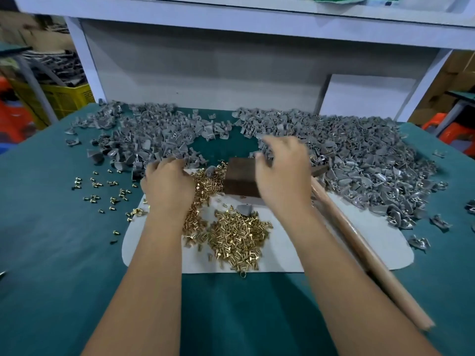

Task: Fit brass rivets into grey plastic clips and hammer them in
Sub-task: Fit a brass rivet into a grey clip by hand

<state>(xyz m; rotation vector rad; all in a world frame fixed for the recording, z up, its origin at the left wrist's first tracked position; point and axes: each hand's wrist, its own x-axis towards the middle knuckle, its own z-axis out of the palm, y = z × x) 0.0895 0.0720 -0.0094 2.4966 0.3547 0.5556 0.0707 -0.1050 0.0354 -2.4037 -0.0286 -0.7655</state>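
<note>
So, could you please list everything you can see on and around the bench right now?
clips: too many to count, grey, heaped across the far side of the table, some strays at right
rivets: a large pile, brass, on the white sheet; loose ones on the cloth at left
sheet: one, white, near middle of the table
block: one, dark brown, on the sheet's far edge, between the hands
handle: one, pale wood, lying diagonally at right; its head is hidden
table: one, teal cloth
shelf: one, white, behind the table
crate: one, yellow, far left
left hand: on the rivets; grip hidden
right hand: blurred, at the clips beside the block
</note>
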